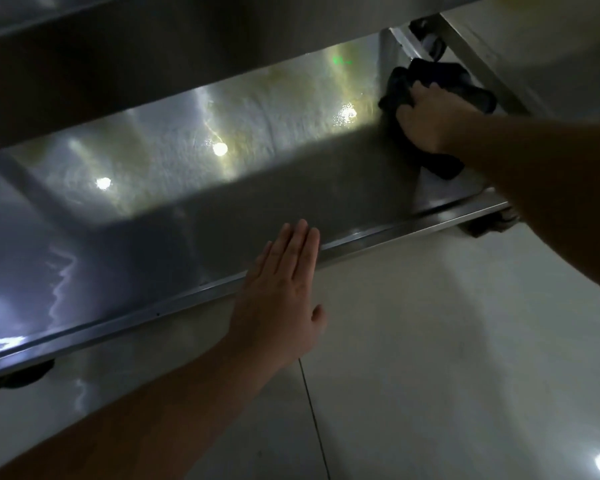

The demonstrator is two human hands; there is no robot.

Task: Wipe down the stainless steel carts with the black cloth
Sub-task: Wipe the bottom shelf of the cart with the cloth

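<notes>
Where the right hand (426,123) bears down at the far right end of the shelf, its fingers are curled into a bunched black cloth (433,98), gripping it against the steel. The cloth is soft and rumpled, a dark lump with folds spilling out above the knuckles and below the wrist — its lower edge is partly hidden under the forearm. The left hand (284,289) holds nothing: fingers straight and together, thumb out to the side, palm flat over the front lip of the cart's lower shelf (194,188), though whether the palm actually presses on the lip I cannot tell.

The shelf is a broad flat sheet of stainless steel, smooth and mirror-like, with a faint brushed grain and a yellowish sheen where round ceiling lights are reflected in it. A narrow raised rim (378,237) runs along its front edge. Above it, the underside of an upper shelf (153,64) cuts across the top of the view in deep shadow — little can be made out there. An upright post (400,46) stands at the far right corner beside the cloth, and a dark caster (430,43) shows behind it, blurred. Another caster (489,225) peeks out under the near right corner, and one more (14,379) at the left, both mostly hidden.

Pale glossy floor tiles (447,358) lie below, crossed by a thin dark grout line.
</notes>
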